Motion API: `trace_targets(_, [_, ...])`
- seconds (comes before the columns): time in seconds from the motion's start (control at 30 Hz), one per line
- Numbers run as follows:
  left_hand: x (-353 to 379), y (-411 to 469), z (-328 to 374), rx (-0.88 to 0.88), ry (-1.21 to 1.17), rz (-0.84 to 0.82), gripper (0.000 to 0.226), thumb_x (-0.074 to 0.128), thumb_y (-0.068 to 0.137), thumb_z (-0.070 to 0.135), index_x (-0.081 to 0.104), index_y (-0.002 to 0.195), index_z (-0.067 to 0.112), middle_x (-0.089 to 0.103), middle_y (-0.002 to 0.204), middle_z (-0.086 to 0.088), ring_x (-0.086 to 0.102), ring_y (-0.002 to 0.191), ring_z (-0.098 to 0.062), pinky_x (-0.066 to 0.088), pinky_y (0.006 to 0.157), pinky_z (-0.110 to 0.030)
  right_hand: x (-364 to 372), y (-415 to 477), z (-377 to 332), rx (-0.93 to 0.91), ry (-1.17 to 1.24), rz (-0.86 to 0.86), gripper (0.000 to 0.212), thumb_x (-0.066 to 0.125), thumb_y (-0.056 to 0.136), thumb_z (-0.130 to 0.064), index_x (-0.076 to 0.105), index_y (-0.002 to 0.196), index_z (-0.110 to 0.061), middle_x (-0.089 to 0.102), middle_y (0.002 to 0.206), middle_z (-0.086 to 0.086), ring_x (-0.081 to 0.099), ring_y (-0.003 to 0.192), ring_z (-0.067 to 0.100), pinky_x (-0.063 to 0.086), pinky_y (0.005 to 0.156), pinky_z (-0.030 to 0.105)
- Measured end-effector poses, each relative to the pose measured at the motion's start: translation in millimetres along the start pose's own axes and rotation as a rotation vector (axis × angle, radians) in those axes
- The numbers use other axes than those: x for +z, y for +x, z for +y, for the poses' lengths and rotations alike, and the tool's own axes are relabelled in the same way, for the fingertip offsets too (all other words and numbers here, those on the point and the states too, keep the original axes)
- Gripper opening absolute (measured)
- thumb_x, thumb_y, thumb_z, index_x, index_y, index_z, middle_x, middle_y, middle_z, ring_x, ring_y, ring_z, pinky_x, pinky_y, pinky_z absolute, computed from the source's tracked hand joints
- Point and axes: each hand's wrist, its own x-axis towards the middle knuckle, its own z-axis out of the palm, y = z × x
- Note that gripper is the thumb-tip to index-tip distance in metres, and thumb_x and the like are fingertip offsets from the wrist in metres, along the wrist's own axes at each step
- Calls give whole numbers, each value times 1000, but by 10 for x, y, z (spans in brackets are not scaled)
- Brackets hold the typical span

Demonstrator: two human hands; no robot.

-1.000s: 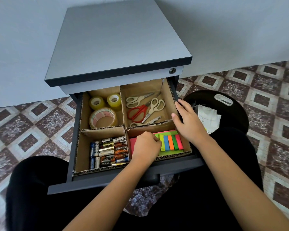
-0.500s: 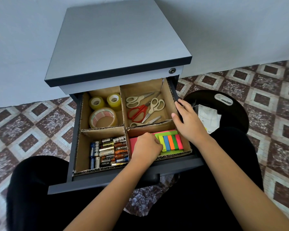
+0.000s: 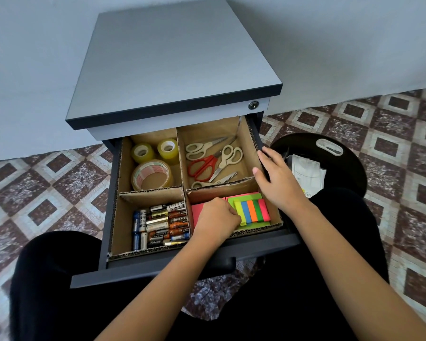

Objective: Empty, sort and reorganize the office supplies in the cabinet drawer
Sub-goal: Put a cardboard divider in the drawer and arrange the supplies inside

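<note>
The grey cabinet's drawer (image 3: 182, 268) stands pulled out, split by a cardboard divider (image 3: 183, 185) into four compartments. Tape rolls (image 3: 153, 177) lie back left, scissors (image 3: 202, 166) back right, and batteries (image 3: 160, 222) front left. The front right compartment holds a pink sticky pad (image 3: 197, 211) and a green pad topped with coloured flags (image 3: 253, 210). My left hand (image 3: 215, 221) is in the front right compartment, fingers curled at the left edge of the flag pad and covering part of both pads. My right hand (image 3: 278, 183) rests on the drawer's right cardboard wall, fingers fairly straight, thumb on the inner side.
The cabinet top (image 3: 172, 57) is bare, with a lock (image 3: 253, 105) at its front right. A black round container (image 3: 344, 166) holding white papers (image 3: 308, 173) sits on the patterned tile floor to the right. My dark-clothed legs flank the drawer. A wall runs behind.
</note>
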Motion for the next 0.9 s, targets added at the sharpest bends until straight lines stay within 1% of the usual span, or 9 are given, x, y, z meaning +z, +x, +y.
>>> trace_targets(0.07, [3, 0, -4, 0, 0, -2, 17, 60, 80, 11, 73, 75, 0, 67, 77, -14, 55, 68, -20, 49, 65, -29, 3, -2, 1, -3, 0, 1, 50, 43, 99, -25, 32, 146, -9, 22, 155, 0, 21, 142, 15, 21, 115, 32])
trace_targets(0.17, [-15, -3, -3, 10, -1, 15, 18, 60, 81, 14, 73, 76, 3, 71, 79, -10, 60, 72, -20, 46, 64, -26, 5, -2, 4, -4, -2, 1, 50, 43, 99, -25, 32, 146, -9, 22, 155, 0, 21, 142, 15, 21, 115, 32])
trace_targets(0.27, [-44, 7, 24, 15, -49, 59, 13, 62, 84, 19, 63, 95, 13, 65, 83, -3, 61, 77, -19, 45, 66, -24, 4, 4, 8, -6, -2, 4, 50, 43, 99, -26, 32, 145, -9, 22, 155, 0, 21, 142, 15, 21, 115, 32])
trace_targets(0.37, [-41, 38, 47, 50, -21, 35, 31, 62, 85, 18, 57, 115, 16, 66, 95, -7, 62, 90, -22, 46, 73, -25, 5, 3, 11, -5, -3, 2, 50, 43, 99, -26, 32, 146, -9, 22, 155, 0, 21, 142, 15, 20, 114, 31])
trace_targets(0.47, [-29, 62, 50, 84, 50, 22, 40, 60, 86, 18, 56, 126, 17, 66, 110, -9, 59, 105, -23, 45, 82, -25, 4, 1, 12, -4, -5, 1, 50, 43, 99, -26, 32, 146, -9, 22, 155, 0, 21, 142, 15, 19, 114, 30])
trace_targets(0.57, [-21, 72, 38, 94, 67, 22, 40, 60, 86, 18, 56, 126, 17, 65, 111, -10, 59, 103, -23, 44, 82, -25, 5, 4, 16, -4, -6, 1, 50, 43, 99, -26, 32, 146, -9, 22, 155, 0, 20, 142, 14, 19, 114, 29])
trace_targets(0.7, [-14, 83, 14, 94, 47, 17, 35, 60, 86, 19, 58, 121, 17, 66, 99, -7, 57, 80, -17, 42, 70, -21, 5, 8, 8, -8, -11, 4, 50, 43, 99, -25, 32, 145, -9, 22, 155, 0, 21, 142, 15, 20, 114, 30])
trace_targets(0.77, [-8, 88, 6, 97, 45, 16, 36, 60, 86, 20, 58, 122, 16, 66, 100, -7, 60, 83, -19, 43, 71, -21, 2, 5, 4, -7, -5, 2, 50, 43, 99, -25, 32, 145, -9, 22, 155, 0, 20, 142, 15, 19, 114, 30])
trace_targets(0.9, [-42, 87, 4, 141, 100, 4, 44, 61, 87, 26, 52, 128, 15, 63, 113, -9, 60, 99, -21, 42, 78, -23, 0, 2, 4, -4, -2, 1, 50, 43, 99, -25, 32, 145, -9, 22, 155, 0, 21, 142, 15, 19, 113, 28])
